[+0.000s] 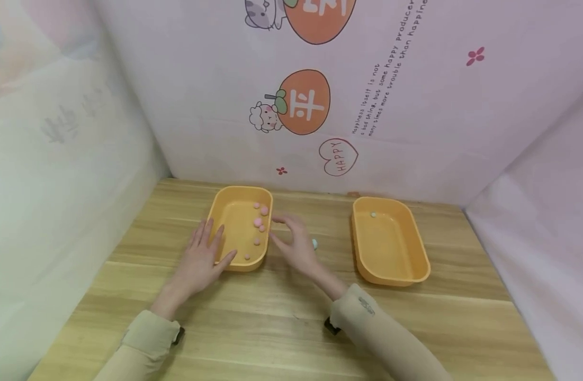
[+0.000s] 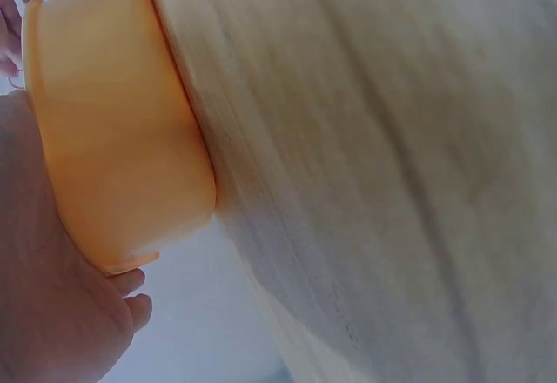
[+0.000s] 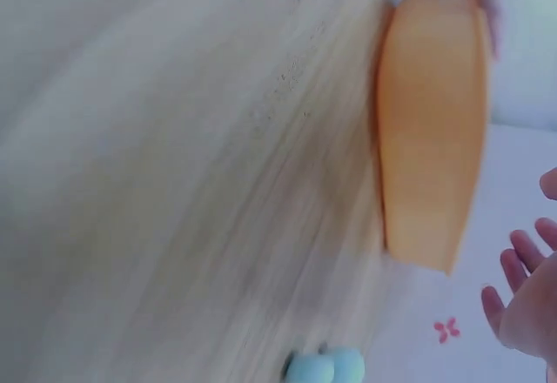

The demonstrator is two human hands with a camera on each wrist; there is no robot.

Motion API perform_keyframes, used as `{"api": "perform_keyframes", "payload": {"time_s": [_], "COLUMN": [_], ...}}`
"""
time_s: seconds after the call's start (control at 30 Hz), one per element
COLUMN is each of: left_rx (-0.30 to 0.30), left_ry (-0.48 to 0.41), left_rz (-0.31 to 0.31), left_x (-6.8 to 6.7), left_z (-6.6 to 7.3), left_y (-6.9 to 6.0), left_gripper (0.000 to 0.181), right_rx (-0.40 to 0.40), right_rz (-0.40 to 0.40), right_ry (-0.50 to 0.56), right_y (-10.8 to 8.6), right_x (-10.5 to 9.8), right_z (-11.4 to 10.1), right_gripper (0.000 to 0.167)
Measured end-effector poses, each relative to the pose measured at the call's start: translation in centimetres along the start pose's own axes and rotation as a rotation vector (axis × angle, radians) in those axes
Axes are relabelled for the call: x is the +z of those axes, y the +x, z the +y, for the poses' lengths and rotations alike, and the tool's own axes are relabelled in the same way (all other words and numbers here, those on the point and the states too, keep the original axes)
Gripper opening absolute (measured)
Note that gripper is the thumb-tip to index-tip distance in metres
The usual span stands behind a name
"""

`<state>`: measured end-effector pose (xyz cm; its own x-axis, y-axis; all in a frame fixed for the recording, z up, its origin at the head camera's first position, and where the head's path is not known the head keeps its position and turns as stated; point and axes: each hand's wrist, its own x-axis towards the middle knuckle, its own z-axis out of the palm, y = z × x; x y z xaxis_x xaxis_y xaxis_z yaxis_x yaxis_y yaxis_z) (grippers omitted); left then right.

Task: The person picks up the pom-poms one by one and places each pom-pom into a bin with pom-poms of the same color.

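Note:
My left hand (image 1: 200,262) lies with spread fingers over the left and near rim of a yellow-orange plastic tray (image 1: 239,268). Several pink balls (image 1: 258,222) of different sizes sit along that tray's right side. In the left wrist view the palm (image 2: 52,296) is against the tray's outer wall (image 2: 126,131). Just right of the same tray is my right hand (image 1: 298,251), its fingers apart and loosely bent, nothing held; whether the fingertips touch the tray I cannot tell. Pale blue-green balls (image 3: 311,369) lie on the table beside it, partly hidden by the hand in the head view.
A second yellow-orange tray (image 1: 391,254) stands to the right, with one small pale green ball (image 1: 373,215) near its far end. Wooden table (image 1: 253,328) lies beneath everything. A printed cloth (image 1: 405,159) rises behind the trays, and pale cloth hangs at both sides.

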<state>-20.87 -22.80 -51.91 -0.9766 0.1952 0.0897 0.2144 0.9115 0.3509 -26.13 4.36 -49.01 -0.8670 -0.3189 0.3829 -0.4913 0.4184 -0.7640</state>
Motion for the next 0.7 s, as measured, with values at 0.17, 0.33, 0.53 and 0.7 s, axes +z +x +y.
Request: {"api": "perform_keyframes", "payload": {"time_s": [0.17,0.33,0.53,0.7], "left_rx": [0.001,0.007,0.015,0.016], "left_ry": [0.007,0.012,0.014,0.024], "left_rz": [0.002,0.012,0.013,0.014], "left_x": [-0.2,-0.3,-0.5,-0.4], "left_z": [0.0,0.1,0.4,0.3], "left_y": [0.0,-0.3,-0.4,-0.3], "left_gripper": [0.086,0.086,0.086,0.086], "right_rx": [0.005,-0.029,-0.098,-0.149], "right_rz": [0.013,-0.036,-0.119,-0.176], "right_ry": [-0.022,-0.134,-0.371,-0.53], "right_y": [-2.3,-4.8,-7.6,-9.3], "right_x": [-2.6,-5.2,-9.2,-12.2], "right_z": [-0.1,-0.1,-0.2,0.7], "right_gripper": [0.042,0.057,0.078,0.082]}}
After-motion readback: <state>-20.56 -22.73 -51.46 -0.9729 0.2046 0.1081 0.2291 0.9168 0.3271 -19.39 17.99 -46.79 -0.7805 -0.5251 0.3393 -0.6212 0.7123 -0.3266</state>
